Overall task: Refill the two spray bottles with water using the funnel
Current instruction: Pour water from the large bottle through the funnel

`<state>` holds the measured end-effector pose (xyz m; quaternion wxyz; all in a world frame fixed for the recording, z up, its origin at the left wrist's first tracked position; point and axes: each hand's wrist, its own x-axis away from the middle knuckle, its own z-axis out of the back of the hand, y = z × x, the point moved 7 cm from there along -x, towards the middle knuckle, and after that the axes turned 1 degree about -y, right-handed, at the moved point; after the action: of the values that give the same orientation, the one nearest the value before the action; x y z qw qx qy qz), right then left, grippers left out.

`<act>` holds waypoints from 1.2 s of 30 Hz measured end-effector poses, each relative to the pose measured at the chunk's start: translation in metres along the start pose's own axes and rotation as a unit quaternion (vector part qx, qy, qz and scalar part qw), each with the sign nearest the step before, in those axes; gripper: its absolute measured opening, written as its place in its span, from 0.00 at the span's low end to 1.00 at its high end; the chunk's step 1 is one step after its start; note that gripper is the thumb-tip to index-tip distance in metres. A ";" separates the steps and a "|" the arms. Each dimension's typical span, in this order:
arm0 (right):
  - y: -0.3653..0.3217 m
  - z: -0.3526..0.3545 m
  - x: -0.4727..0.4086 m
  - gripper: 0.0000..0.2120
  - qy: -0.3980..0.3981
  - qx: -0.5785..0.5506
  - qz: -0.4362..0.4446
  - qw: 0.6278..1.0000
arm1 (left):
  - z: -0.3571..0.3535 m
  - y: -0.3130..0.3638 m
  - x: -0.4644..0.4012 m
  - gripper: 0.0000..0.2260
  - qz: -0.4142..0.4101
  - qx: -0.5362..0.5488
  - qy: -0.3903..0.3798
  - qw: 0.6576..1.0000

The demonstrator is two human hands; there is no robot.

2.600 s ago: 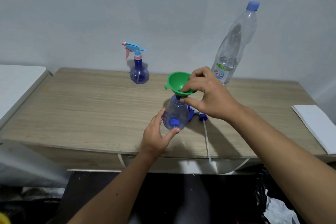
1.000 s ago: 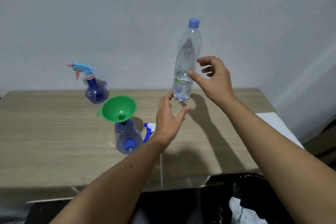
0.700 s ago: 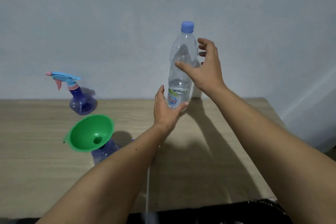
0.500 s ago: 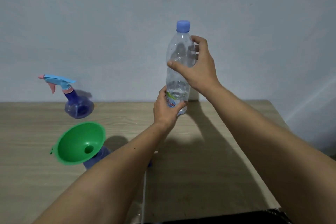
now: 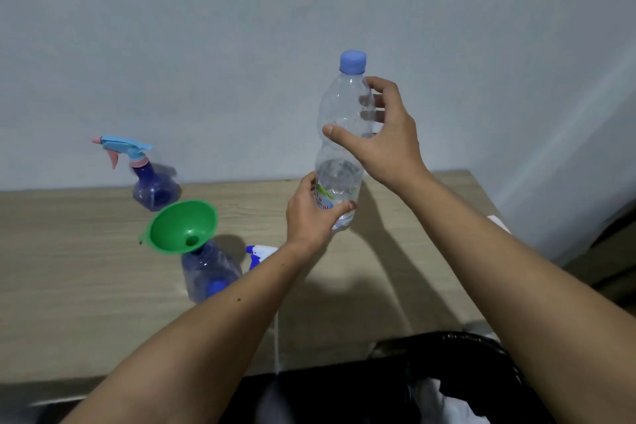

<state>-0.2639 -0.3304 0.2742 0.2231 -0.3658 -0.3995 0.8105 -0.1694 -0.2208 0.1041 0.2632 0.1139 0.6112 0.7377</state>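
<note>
Green funnel (image 5: 182,227), clear water bottle (image 5: 342,144) (blue cap (image 5: 352,62)), purple-blue spray bottles (image 5: 156,189), wood-grain table (image 5: 69,268)

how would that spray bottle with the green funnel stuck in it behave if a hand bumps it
The open spray bottle probably tips easily: it looks nearly empty and thin-walled, so light. The wide green funnel leans off to one side of its neck, likely making it top-heavy. The funnel seems only loosely seated, so a knock might pop it out.

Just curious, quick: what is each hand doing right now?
Left hand: grips the water bottle low, at its label.
Right hand: grips the same bottle's upper body, cap still on.
</note>
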 end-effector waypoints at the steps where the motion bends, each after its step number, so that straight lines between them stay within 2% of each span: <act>1: -0.004 0.006 0.012 0.38 0.003 0.004 -0.004 1.000 | 0.001 0.001 0.012 0.31 -0.001 -0.002 -0.008 1.000; 13: -0.021 0.051 0.148 0.40 0.027 0.026 -0.050 0.998 | 0.005 -0.011 0.142 0.41 0.017 -0.021 -0.108 0.994; 28: -0.022 0.064 0.175 0.43 0.003 0.020 -0.044 0.999 | -0.006 -0.019 0.158 0.43 0.000 -0.033 -0.142 0.989; 30: -0.023 0.066 0.172 0.42 0.008 0.044 -0.037 0.998 | -0.008 -0.023 0.157 0.43 -0.001 -0.034 -0.142 0.989; 32: -0.031 0.074 0.167 0.39 0.048 0.052 -0.024 0.997 | -0.008 -0.025 0.156 0.44 -0.007 -0.035 -0.143 0.989; 34: -0.045 0.083 0.156 0.32 0.095 0.031 -0.010 0.995 | -0.008 -0.027 0.156 0.45 -0.009 -0.027 -0.148 0.989; 36: -0.059 0.086 0.143 0.24 0.109 0.015 0.002 0.994 | -0.009 -0.029 0.155 0.45 -0.011 -0.024 -0.151 0.988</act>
<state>-0.4168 -0.2443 0.2983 0.2693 -0.4493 -0.3597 0.7722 -0.2963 -0.1429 0.0505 0.3629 0.2109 0.5480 0.7236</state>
